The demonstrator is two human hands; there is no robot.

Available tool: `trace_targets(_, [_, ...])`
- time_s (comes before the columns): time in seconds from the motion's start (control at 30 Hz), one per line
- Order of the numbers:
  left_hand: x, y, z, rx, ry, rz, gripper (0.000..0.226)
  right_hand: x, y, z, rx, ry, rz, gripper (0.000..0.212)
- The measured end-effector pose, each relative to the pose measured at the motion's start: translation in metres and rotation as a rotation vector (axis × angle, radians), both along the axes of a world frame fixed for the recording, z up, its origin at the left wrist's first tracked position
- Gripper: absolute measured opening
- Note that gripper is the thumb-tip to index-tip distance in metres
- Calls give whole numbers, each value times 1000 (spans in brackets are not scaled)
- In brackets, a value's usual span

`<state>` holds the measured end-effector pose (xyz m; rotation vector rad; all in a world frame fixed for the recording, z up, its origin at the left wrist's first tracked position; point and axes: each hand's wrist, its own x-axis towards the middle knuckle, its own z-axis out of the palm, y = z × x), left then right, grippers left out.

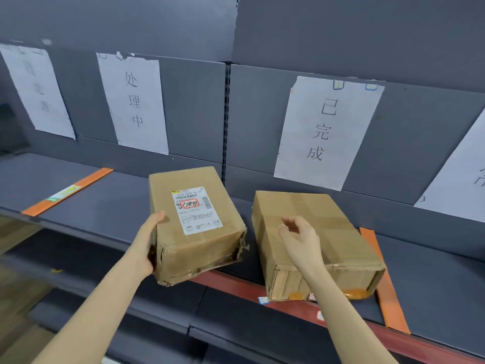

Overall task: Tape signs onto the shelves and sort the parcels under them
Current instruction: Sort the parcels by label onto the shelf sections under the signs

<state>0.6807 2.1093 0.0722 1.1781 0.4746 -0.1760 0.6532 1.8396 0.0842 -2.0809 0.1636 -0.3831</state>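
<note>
**Shelving unit, dark grey metal.**
- Flat dark grey metal back panels [193, 109], in two bays meeting at a black slotted upright post [227, 114].
- Matte grey main shelf deck [112, 198], running left to right. A red edge strip [236, 285] runs along its front on the right bay.
- Two flat orange divider strips lie across the deck: the left orange strip [89, 179], bearing a green-and-white label, and the right orange strip [391, 308].
- Lower grey shelf tiers [86, 248] sit beneath.

**Brown wood-toned floor** [15, 235], blurred, at lower left.

**Light:** even and soft.
</note>
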Motion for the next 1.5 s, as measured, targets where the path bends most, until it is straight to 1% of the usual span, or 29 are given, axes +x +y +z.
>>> trace_targets(0.23, [20,-22,-24,97,77,-126,34,-9,-21,-9,-72,-3,-75,24])
trace_targets(0.4, [29,-18,-35,195,122,-128,48,-13,-52,-9,-76,10,-169,25])
trace_targets(0.5, [33,-18,-32,303,82,-60,42,-14,-71,-10,-59,32,-240,27])
trace_targets(0.63, [37,-22,-29,484,9,-9,61,-12,-101,-13,-69,74,-350,31])
trace_targets(0.7, [33,-28,-26,597,-32,-6,66,-12,-116,-16,-72,95,-377,32])
trace_targets(0.73, [30,-32,-24,695,-58,-14,68,-12,-122,-16,-76,110,-387,32])
trace_targets(0.77, [27,-37,-19,833,-110,-5,67,-12,-130,-18,-88,132,-397,33])
trace_targets(0.83, [17,-55,-9,1121,-296,22,57,-11,-142,-20,-107,218,-409,38])
trace_targets(0.87, [11,-67,-5,1209,-403,31,52,-11,-147,-20,-99,274,-400,41])
trace_targets(0.9, [4,-82,-1,1236,-480,22,50,-11,-152,-21,-62,319,-380,40])
trace_targets(0.93, [-4,-97,1,1238,-551,-17,51,-11,-157,-21,30,366,-354,37])
trace_targets(0.97, [-11,-112,1,1230,-618,-86,55,-11,-161,-23,169,411,-330,32])
trace_targets(1.0, [-18,-128,-1,1215,-678,-178,56,-12,-164,-24,322,461,-308,31])
trace_targets(1.03, [-24,-143,-3,1200,-697,-276,54,-12,-169,-28,462,501,-300,35])
trace_targets(1.07, [-28,-156,-8,1182,-693,-364,53,-13,-174,-33,563,536,-298,39])
trace_targets(1.1, [-32,-168,-13,1176,-650,-443,55,-13,-180,-37,628,560,-286,39])
trace_targets(1.17, [-36,-187,-22,1150,-543,-543,61,-14,-186,-40,706,603,-258,37])
trace_targets(1.23, [-37,-201,-29,1058,-443,-560,62,-15,-189,-40,755,626,-220,33])
trace_targets(1.3, [-38,-210,-30,1016,-400,-515,60,-15,-193,-41,784,637,-190,33])
trace_targets(1.4, [-40,-216,-30,1046,-409,-413,55,-15,-199,-43,844,640,-163,47])
trace_targets(1.5, [-41,-218,-28,992,-426,-340,48,-14,-210,-41,936,634,-174,50])
